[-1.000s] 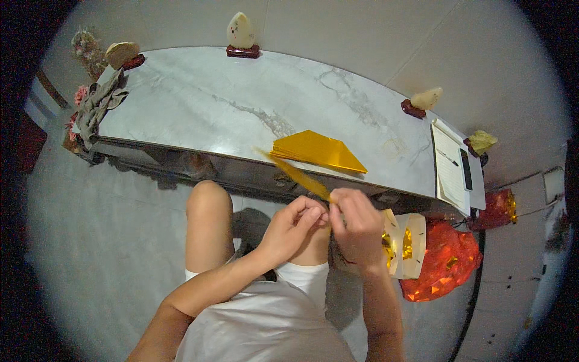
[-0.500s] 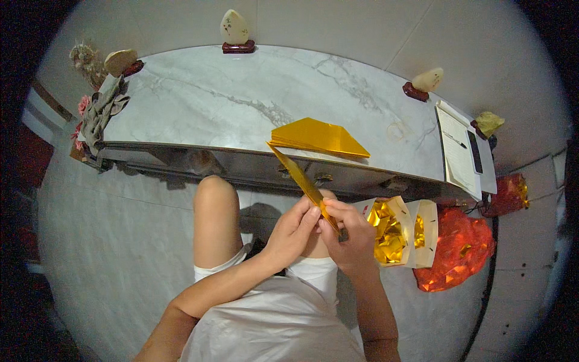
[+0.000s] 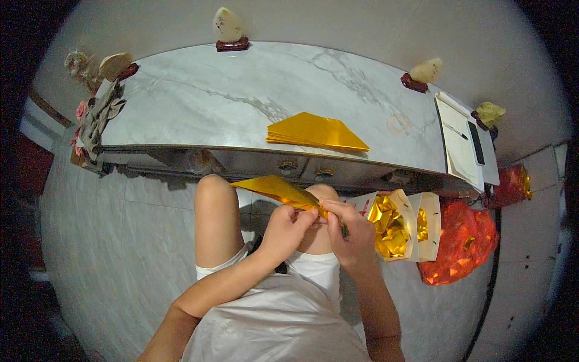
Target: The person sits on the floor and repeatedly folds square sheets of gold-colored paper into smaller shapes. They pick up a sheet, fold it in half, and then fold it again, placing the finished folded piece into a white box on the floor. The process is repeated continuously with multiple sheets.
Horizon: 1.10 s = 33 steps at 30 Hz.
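You pinched the folded gold paper [image 3: 280, 190] at its near end with both left hand [image 3: 288, 228] and right hand [image 3: 351, 232], just below the marble table [image 3: 199, 102] edge; it looked light, thin, crease-prone, best gripped along the fold.

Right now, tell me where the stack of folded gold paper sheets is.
In the head view, the stack of folded gold paper sheets lies on the grey marble tabletop, near its front edge, just beyond both hands.
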Each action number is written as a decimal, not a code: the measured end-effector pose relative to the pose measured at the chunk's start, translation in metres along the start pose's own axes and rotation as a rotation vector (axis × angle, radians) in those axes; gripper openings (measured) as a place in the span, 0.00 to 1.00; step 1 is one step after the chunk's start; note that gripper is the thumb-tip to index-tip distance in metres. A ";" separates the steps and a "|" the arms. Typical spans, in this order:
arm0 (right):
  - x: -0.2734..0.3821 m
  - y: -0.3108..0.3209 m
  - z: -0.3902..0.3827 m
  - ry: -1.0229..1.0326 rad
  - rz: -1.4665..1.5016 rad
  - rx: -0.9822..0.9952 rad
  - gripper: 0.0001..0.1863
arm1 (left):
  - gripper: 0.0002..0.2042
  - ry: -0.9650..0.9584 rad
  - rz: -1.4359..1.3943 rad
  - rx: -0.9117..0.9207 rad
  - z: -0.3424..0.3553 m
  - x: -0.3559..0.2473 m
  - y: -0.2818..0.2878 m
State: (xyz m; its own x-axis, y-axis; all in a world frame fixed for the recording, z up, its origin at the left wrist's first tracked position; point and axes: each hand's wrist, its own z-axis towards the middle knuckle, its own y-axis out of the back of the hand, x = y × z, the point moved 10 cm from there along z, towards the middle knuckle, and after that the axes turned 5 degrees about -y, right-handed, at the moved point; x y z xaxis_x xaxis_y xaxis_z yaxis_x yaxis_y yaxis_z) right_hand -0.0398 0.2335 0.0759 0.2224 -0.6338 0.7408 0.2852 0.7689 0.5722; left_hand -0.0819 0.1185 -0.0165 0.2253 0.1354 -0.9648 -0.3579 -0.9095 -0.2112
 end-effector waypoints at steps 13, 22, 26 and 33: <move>0.003 0.017 -0.011 0.115 -0.169 -0.035 0.21 | 0.17 -0.157 -0.095 -0.116 0.001 -0.033 0.044; -0.069 -0.016 -0.032 -0.198 -0.360 0.278 0.24 | 0.22 -0.132 0.269 0.055 -0.005 -0.034 0.029; -0.063 -0.002 -0.036 -0.179 -0.350 0.230 0.23 | 0.23 -0.303 0.387 0.093 -0.003 -0.037 0.030; -0.063 0.018 -0.042 -0.317 0.037 0.130 0.20 | 0.21 -0.257 0.307 0.151 -0.006 -0.036 0.020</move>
State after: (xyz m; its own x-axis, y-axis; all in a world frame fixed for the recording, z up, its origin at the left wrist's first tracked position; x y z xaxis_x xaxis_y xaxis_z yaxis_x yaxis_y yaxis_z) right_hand -0.0091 0.2835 0.0248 -0.0762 -0.5634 0.8227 0.1569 0.8080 0.5679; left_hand -0.0921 0.0930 0.0153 -0.1387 -0.0218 -0.9901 -0.5064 -0.8576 0.0898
